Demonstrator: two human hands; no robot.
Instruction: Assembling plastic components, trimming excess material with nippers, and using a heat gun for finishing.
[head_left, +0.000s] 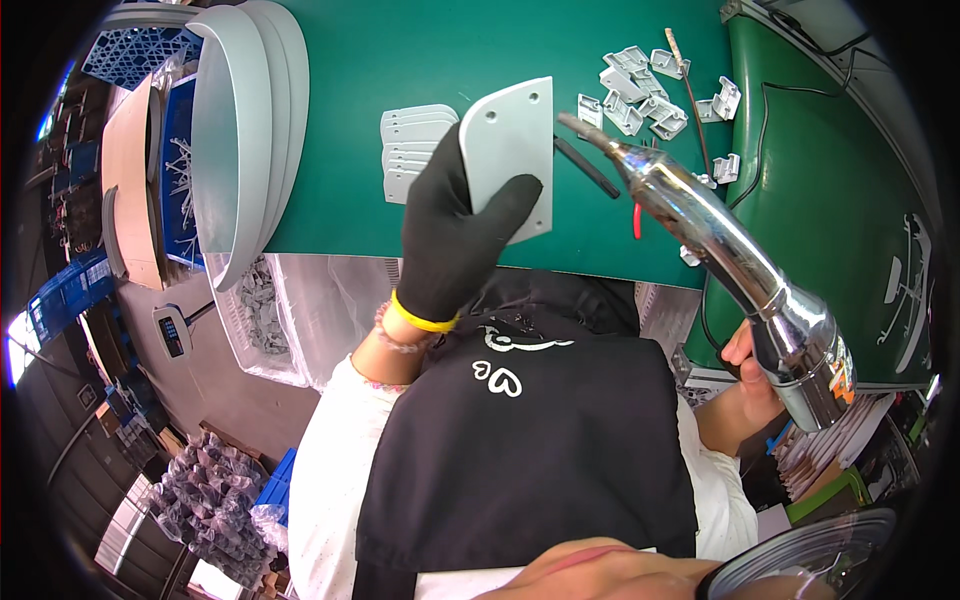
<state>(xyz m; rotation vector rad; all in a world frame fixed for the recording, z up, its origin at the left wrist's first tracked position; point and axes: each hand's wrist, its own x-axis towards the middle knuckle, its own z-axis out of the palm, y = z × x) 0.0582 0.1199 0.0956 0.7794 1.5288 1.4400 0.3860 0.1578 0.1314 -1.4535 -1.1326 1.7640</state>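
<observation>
Green, smooth tabletop (360, 50) fills twelve o'clock, and look: the black-gloved left hand (445, 235) is clamped on a flat, pale-grey, round-cornered plate (508, 145) up at twelve! Over at three, the bare right hand (750, 388) grips a shiny silver metal heat gun (725, 245), nozzle near the plate's edge; pale-grey moulded brackets (624, 86) lie at one.
</observation>
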